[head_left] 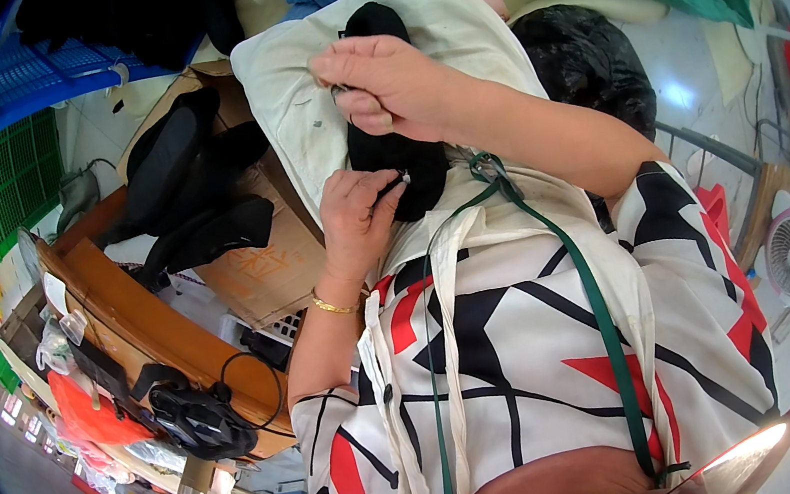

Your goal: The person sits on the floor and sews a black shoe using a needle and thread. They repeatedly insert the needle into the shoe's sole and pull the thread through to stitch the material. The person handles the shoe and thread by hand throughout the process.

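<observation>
A black sock (pixel 397 151) lies lengthwise on the cream apron (pixel 295 109) over the person's lap, its long axis running away from the body, one end far, the other near the belly. The right hand (pixel 388 86) pinches its upper part with fingers closed. The left hand (pixel 357 214) grips its lower edge beside a small metal tool (pixel 405 178).

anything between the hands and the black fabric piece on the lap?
Nothing visible. The right hand already pinches the black fabric piece near its upper part, and the left hand presses on its lower edge, holding something small and metallic. The piece lies on a cream cloth.
</observation>
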Available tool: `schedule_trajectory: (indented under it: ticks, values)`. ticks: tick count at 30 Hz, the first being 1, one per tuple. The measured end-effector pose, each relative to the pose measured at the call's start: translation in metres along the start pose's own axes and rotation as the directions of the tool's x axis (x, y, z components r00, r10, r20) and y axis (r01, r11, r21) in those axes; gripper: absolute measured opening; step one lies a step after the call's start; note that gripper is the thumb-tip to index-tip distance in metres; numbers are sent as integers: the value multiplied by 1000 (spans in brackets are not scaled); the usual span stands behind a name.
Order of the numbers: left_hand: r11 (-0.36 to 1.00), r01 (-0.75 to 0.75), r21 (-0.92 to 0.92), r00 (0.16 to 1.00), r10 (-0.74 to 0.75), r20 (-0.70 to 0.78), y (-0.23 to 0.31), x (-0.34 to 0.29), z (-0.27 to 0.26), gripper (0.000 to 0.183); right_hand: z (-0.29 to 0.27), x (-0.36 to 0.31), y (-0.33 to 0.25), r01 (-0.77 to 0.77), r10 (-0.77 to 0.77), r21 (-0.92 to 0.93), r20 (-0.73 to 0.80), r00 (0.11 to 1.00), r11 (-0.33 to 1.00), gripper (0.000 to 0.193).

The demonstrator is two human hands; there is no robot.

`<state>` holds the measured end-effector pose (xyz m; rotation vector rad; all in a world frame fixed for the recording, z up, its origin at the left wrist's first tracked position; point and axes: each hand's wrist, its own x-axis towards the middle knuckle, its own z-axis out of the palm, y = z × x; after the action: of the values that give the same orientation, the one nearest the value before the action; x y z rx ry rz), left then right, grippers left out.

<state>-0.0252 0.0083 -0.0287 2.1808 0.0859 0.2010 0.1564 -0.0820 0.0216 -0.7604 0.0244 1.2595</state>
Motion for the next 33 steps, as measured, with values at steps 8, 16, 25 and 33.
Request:
schedule_trajectory:
  ticks: [8, 16, 25, 33]
  values:
    - [1000, 22, 10, 997, -22, 80, 2, 10, -5, 12, 8, 4, -4, 52, -52, 81, -4, 999, 995, 19]
    - [839, 525, -146, 832, -469, 295, -10, 16, -8, 17, 30, -20, -20, 76, -76, 2, 99, 992, 997, 14]
    - [668, 720, -187, 688, -722, 67, 2, -22, -15, 41, -37, -30, -53, 364, -363, 7, -58, 930, 931, 16]
    - [542, 737, -404, 624, -775, 98, 14, -33, 9, 28, -12, -51, -51, 357, -357, -14, -9, 934, 934, 19]
